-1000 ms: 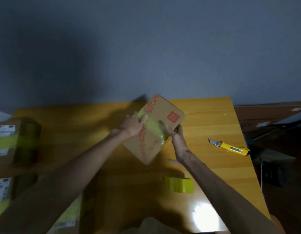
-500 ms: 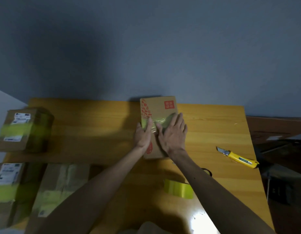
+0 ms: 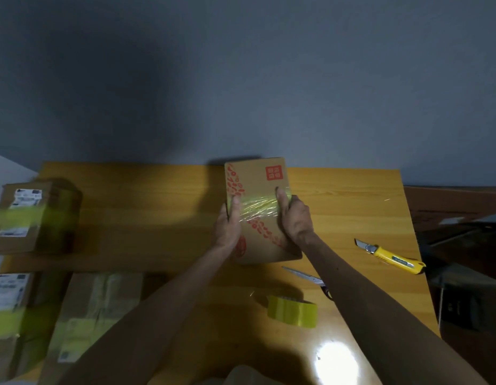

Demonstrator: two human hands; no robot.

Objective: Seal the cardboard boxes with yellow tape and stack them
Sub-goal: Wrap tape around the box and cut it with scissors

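A brown cardboard box with red print lies flat on the wooden table, a strip of yellow tape across its middle. My left hand clasps the box's left edge, thumb on the tape's left end. My right hand clasps the right edge, thumb pressing the tape's right end. A roll of yellow tape lies on the table near me, below the box.
Three taped boxes sit at the left: one at the far left, one at the near left, a flatter one beside it. Scissors lie by my right forearm. A yellow utility knife lies near the table's right edge.
The box went from tilted in the air to flat on the table. Both hands slid apart from its top to its two side edges.
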